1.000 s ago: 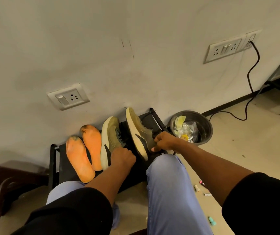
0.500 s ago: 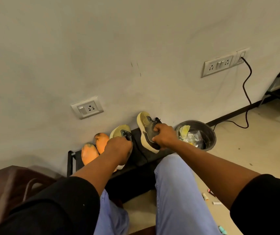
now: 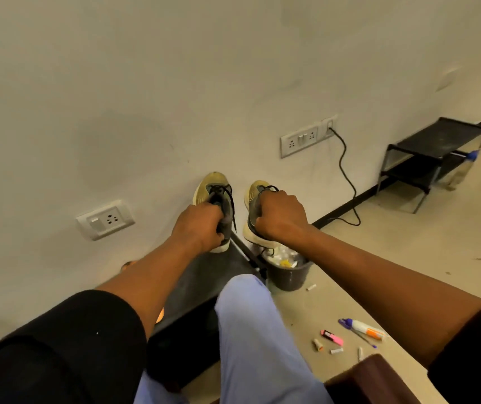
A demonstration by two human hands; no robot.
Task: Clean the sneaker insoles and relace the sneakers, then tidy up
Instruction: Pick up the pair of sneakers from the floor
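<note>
My left hand (image 3: 200, 225) grips one olive-yellow sneaker (image 3: 212, 185) by its collar, toe pointing up at the wall, black laces hanging loose. My right hand (image 3: 280, 215) grips the second olive-yellow sneaker (image 3: 253, 191) the same way. Both shoes are held in the air above the low black rack (image 3: 201, 284). Only slivers of the orange insoles (image 3: 127, 265) show past my left forearm; the rest is hidden.
A dark waste bin (image 3: 289, 277) with wrappers stands right of the rack. Markers and caps (image 3: 360, 328) litter the floor at lower right. A second black rack (image 3: 428, 158) stands by the far wall. A black cable (image 3: 347, 176) hangs from a wall socket.
Both hands have lifted the sneakers off the rack and raised them. My view has swung right, so the insoles have slipped behind my left arm and the second rack has come into sight.
</note>
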